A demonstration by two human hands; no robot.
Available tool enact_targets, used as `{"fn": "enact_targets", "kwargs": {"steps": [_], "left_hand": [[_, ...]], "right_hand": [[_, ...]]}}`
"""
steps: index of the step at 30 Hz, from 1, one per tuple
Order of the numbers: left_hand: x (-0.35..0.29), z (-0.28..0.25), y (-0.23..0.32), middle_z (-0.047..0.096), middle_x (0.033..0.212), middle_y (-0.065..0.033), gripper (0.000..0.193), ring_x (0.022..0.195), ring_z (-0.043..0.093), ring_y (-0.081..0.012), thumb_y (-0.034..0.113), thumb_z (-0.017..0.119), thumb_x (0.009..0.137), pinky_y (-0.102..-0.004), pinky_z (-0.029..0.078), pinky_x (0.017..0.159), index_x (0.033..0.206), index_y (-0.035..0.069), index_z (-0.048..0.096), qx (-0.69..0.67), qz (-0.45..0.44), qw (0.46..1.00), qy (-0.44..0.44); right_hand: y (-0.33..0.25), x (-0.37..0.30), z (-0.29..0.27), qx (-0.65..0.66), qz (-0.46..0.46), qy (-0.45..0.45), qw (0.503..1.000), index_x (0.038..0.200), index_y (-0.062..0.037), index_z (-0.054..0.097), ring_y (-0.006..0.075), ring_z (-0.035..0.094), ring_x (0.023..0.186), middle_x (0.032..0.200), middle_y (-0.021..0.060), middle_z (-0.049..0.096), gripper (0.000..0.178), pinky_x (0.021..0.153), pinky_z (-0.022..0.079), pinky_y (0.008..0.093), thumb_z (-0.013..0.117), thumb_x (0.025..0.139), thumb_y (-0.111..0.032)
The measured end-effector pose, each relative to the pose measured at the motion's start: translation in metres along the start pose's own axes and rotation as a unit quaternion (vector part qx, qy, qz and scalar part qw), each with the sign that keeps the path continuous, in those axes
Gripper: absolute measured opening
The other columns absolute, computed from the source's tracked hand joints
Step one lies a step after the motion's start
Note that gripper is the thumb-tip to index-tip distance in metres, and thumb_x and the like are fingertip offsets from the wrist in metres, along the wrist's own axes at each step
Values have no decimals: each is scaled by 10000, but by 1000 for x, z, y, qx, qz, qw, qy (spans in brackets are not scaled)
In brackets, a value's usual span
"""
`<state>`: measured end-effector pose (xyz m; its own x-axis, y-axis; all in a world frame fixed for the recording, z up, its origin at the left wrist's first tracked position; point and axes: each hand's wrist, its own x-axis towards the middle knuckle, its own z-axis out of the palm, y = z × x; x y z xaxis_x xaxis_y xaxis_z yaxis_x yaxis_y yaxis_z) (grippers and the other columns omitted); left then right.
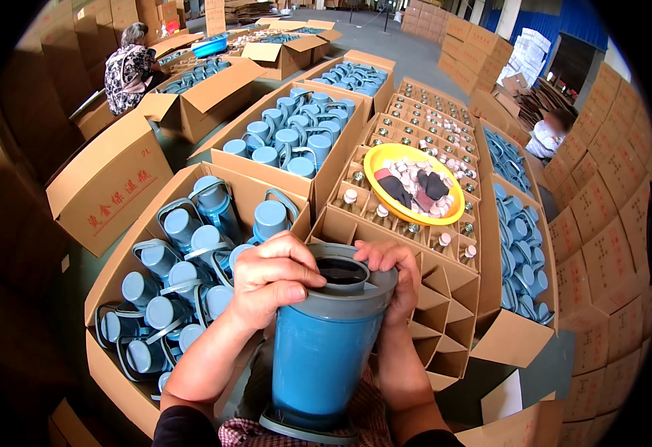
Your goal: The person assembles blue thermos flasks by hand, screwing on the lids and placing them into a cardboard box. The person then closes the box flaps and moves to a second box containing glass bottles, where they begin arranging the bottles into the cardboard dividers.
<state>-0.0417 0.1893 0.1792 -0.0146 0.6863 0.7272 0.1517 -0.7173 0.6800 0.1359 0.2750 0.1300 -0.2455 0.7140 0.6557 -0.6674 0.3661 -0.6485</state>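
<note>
I hold a blue thermos flask casing [326, 357] upright before me. Its wide grey rim is uppermost, around a dark round opening, and a grey-blue band shows at its lower end by my lap. My left hand [266, 279] is closed on the left of the rim, thumb and fingertips beside the opening. Around the right of the rim my right hand [396, 272] is closed, with fingers bent over the top edge. What lies inside the opening is too dark to make out.
Left is a carton [121, 357] of blue flask casings with handles. A yellow basin [374, 160] of pale pink pieces and dark cloth rests on a divided carton [445, 357] of bottles. Another carton [512, 343] holds blue casings. One person [128, 71] sits far left, another [545, 138] right.
</note>
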Motion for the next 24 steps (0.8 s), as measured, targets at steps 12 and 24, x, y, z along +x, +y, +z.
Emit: {"fn": "enact_targets", "kwargs": {"steps": [12, 24], "left_hand": [[11, -7, 3, 625, 745, -103, 290, 674, 549, -215, 254, 636, 795, -317, 422, 621, 758, -28, 694, 1, 57, 998, -15], [2, -18, 37, 649, 891, -135, 419, 766, 607, -278, 255, 802, 604, -329, 489, 648, 890, -18, 664, 140, 115, 975, -130]], "right_hand": [[-1, 0, 15, 69, -32, 7, 997, 817, -46, 471, 258, 539, 786, 788, 105, 522, 346, 806, 427, 427, 491, 931, -372], [-21, -3, 12, 19, 15, -37, 999, 817, -44, 492, 260, 546, 803, 796, 99, 534, 431, 792, 441, 409, 551, 888, -465]]}}
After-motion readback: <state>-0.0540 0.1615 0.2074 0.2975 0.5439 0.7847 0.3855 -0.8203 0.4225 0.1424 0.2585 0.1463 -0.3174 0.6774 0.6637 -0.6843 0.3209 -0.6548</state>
